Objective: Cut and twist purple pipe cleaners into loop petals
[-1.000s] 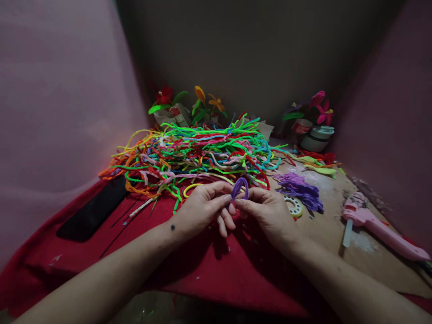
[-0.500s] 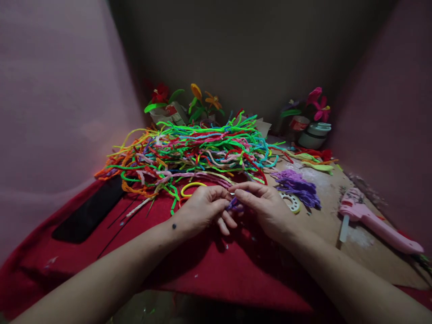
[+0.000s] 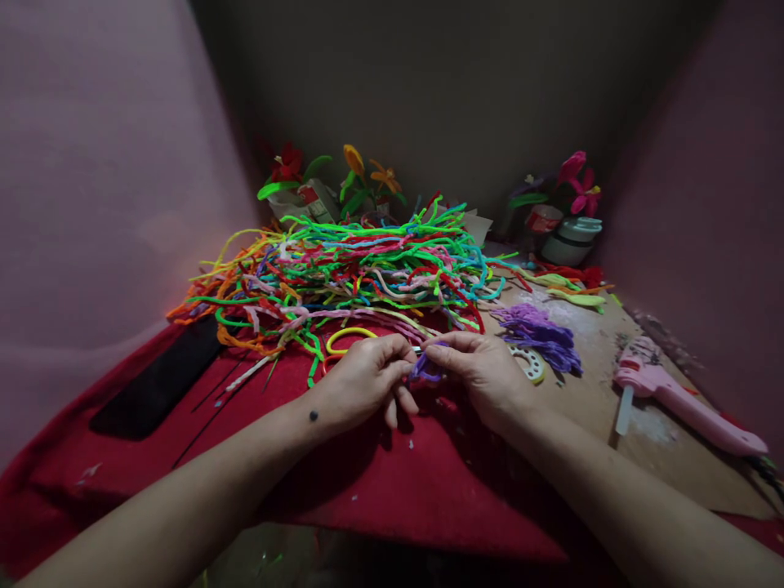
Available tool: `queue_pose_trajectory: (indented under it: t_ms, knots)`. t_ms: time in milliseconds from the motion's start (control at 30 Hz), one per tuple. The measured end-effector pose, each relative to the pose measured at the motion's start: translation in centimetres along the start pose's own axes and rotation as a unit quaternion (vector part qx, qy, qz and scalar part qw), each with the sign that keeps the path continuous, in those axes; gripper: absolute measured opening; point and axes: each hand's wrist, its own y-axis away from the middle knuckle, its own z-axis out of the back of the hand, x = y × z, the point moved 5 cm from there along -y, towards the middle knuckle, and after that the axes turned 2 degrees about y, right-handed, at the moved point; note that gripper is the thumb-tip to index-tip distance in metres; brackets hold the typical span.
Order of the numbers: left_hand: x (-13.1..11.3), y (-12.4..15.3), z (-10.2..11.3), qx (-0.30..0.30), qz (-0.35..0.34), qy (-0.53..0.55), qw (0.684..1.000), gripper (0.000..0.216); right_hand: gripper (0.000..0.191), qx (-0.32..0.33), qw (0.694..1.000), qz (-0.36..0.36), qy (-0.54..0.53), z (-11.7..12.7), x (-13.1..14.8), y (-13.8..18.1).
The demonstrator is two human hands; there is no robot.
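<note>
Between my two hands is a short purple pipe cleaner (image 3: pixel 427 369), bent into a small loop. My left hand (image 3: pixel 373 376) pinches its left side with thumb and forefinger, the lower fingers hanging loosely curled. On the other side my right hand (image 3: pixel 481 371) grips it between thumb and forefinger near the top. Scissors with yellow and red handles (image 3: pixel 350 333) lie just behind my left hand, partly covered by it. To the right of my right hand rest a roll of tape on a holed spool (image 3: pixel 527 363) and a bundle of purple pipe cleaner pieces (image 3: pixel 542 336).
A big heap of multicoloured pipe cleaners (image 3: pixel 367 269) spreads across the back. At left lies a black phone (image 3: pixel 156 380) on the red cloth (image 3: pixel 367 498). A pink glue gun (image 3: pixel 686 400) rests on the brown board at right. Pipe-cleaner flowers (image 3: pixel 579 184) stand behind, near a lidded jar (image 3: pixel 569 242).
My hands have drawn slightly apart, and more of the purple loop shows between them. The left fingers have shifted a little left. The view has moved slightly.
</note>
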Motion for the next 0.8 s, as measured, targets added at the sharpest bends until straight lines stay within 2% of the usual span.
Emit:
queue_pose_trajectory:
  t_ms: [433,500,667,733,800]
  knots:
    - [-0.3,0.5,1.4,0.032,0.008,-0.112,0.993,0.013,0.018,-0.021,0.999,0.042,0.009,0.1,1.0,0.2]
    - [-1.0,0.6,1.6,0.02,-0.022,-0.164,0.986,0.016,0.018,-0.017,0.998,0.052,0.025,0.2,1.0,0.2]
    - [-3.4,1.2,1.6,-0.056,-0.164,-0.268,0.948,0.017,0.017,-0.03,0.994,0.081,0.066,0.4,1.3,0.1]
    - [-3.5,1.3,1.3,-0.068,-0.181,-0.284,0.939,0.018,0.016,-0.035,0.994,0.074,0.076,0.3,1.3,0.2]
    - [-3.1,1.3,1.2,-0.083,-0.169,-0.302,0.935,0.016,0.016,-0.036,0.995,0.061,0.071,0.2,1.2,0.3]
